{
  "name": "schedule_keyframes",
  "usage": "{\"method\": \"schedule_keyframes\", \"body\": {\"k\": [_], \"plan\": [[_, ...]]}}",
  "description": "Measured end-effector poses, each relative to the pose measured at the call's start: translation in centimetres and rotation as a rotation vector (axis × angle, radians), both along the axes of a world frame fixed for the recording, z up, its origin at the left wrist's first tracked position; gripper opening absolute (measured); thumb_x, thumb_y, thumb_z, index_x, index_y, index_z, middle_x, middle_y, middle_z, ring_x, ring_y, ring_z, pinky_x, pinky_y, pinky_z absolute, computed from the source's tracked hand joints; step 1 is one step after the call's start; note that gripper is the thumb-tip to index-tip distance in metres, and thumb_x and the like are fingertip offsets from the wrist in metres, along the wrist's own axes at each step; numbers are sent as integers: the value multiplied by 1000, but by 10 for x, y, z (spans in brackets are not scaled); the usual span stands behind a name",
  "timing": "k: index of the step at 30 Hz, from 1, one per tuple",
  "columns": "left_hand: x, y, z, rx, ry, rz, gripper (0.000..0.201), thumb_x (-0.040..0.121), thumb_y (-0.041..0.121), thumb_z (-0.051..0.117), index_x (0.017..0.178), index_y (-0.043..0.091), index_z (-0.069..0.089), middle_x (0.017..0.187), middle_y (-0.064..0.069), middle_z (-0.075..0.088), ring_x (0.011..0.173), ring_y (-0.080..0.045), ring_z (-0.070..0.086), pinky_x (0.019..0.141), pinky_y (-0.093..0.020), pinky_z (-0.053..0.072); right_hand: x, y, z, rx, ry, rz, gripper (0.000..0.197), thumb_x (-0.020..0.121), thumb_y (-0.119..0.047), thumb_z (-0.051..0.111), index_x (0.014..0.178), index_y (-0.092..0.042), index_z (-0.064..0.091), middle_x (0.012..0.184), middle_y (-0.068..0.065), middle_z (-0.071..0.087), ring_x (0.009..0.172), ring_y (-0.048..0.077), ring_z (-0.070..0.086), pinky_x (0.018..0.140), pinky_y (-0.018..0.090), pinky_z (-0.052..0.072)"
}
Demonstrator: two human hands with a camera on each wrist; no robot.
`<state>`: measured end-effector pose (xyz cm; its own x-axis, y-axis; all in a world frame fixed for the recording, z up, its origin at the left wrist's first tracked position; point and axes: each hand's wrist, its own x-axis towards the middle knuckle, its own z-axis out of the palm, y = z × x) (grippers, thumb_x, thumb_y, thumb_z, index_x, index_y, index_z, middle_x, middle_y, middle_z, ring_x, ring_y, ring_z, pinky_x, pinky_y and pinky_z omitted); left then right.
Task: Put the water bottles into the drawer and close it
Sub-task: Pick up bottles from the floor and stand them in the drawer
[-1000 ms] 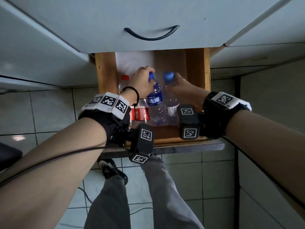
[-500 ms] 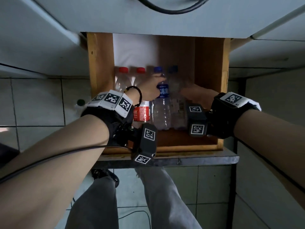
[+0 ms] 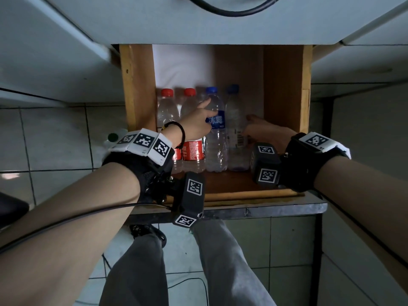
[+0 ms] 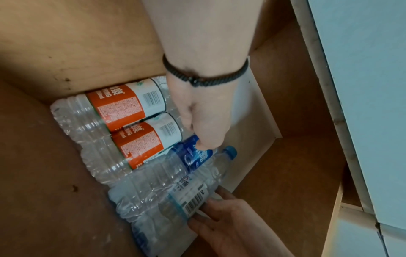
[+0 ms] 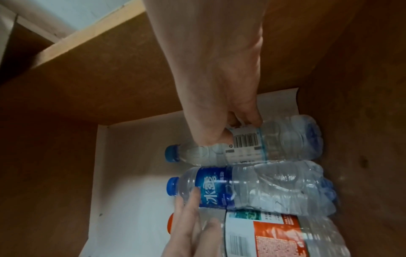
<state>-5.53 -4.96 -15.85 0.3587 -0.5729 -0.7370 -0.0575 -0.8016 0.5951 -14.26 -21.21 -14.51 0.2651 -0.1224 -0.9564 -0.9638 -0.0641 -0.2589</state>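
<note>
The open wooden drawer [image 3: 136, 85] holds several water bottles lying side by side, caps pointing away from me. Two with red caps and red labels [image 3: 189, 104] [image 4: 123, 107] lie at the left. Beside them is the blue-labelled bottle [image 3: 217, 142] [image 5: 263, 187]. My left hand [image 3: 198, 122] [image 4: 204, 121] rests on it with fingers stretched out. The rightmost bottle, clear with a barcode label [image 3: 235, 111] [image 5: 274, 142], lies against it. My right hand [image 3: 265, 131] [image 5: 219, 104] is curled round its middle.
The grey drawer front with a black handle [image 3: 231, 9] hangs at the top of the head view. White paper [image 3: 183, 67] lines the drawer's left half; its right side is bare wood. A green-capped bottle [image 3: 113, 138] stands on the tiled floor at left.
Both blue-capped bottles have gone down from above the drawer to lie next to the red-capped ones. My left hand has slackened from gripping the bottle's neck to resting on it.
</note>
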Motion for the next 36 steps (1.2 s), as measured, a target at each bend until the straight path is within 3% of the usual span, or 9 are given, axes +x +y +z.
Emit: {"method": "schedule_keyframes", "body": {"k": [8,13,16,18,22,25,28,33,36], "plan": [[-1,3,-1,13,33,6,53,95,2,45,145,16,37,162,3,-1,148,-19,9,101,-14,22,4,6,-3,-54,-8,6,42,94,2,45,135,-8,41,123,17,55,78,17,56,30,9,39],[5,15,16,-34,33,27,51,95,3,44,143,21,43,160,-4,10,146,-23,17,101,-15,26,4,15,1,-86,-5,47,42,97,-5,40,138,3,38,83,1,48,50,4,58,29,9,36],[17,32,33,-47,-8,100,48,94,6,44,141,19,45,150,-5,38,133,-23,41,91,-15,39,12,28,16,-101,-61,-18,22,96,-5,38,101,-18,55,79,-6,42,51,3,59,35,11,43],[26,45,46,-115,-25,194,45,94,6,45,137,15,49,141,-5,50,127,-18,49,97,-20,39,25,44,27,-200,-125,-67,27,95,-5,41,77,-25,46,78,-5,45,57,8,56,43,13,46],[35,78,81,-351,-54,442,28,95,11,46,119,14,60,116,-5,63,95,-14,62,82,-31,55,56,89,46,-279,-313,-199,23,86,0,45,85,-16,60,85,4,62,77,18,61,60,27,54],[41,117,106,-477,-96,500,20,94,14,47,105,17,64,95,-2,66,73,-16,64,55,-28,54,76,136,71,-242,-445,-216,33,85,6,38,80,-17,61,80,6,64,71,18,61,61,29,51],[48,177,118,-482,-128,570,22,95,14,44,104,15,64,87,3,65,63,-16,62,47,-25,46,89,186,94,-244,-555,-205,36,84,9,32,83,-14,60,72,3,60,60,14,57,54,24,46],[48,297,112,-319,-192,717,22,95,12,42,96,19,63,81,5,63,53,-4,55,47,-17,39,100,271,109,-296,-641,-234,39,83,7,29,84,-15,60,70,0,56,41,6,48,37,16,34],[39,361,101,-193,-203,675,20,94,12,46,102,17,64,91,5,62,70,-5,57,60,-18,44,102,321,96,-246,-605,-98,35,85,5,33,84,-18,59,74,-1,58,38,3,52,35,16,38]]}}
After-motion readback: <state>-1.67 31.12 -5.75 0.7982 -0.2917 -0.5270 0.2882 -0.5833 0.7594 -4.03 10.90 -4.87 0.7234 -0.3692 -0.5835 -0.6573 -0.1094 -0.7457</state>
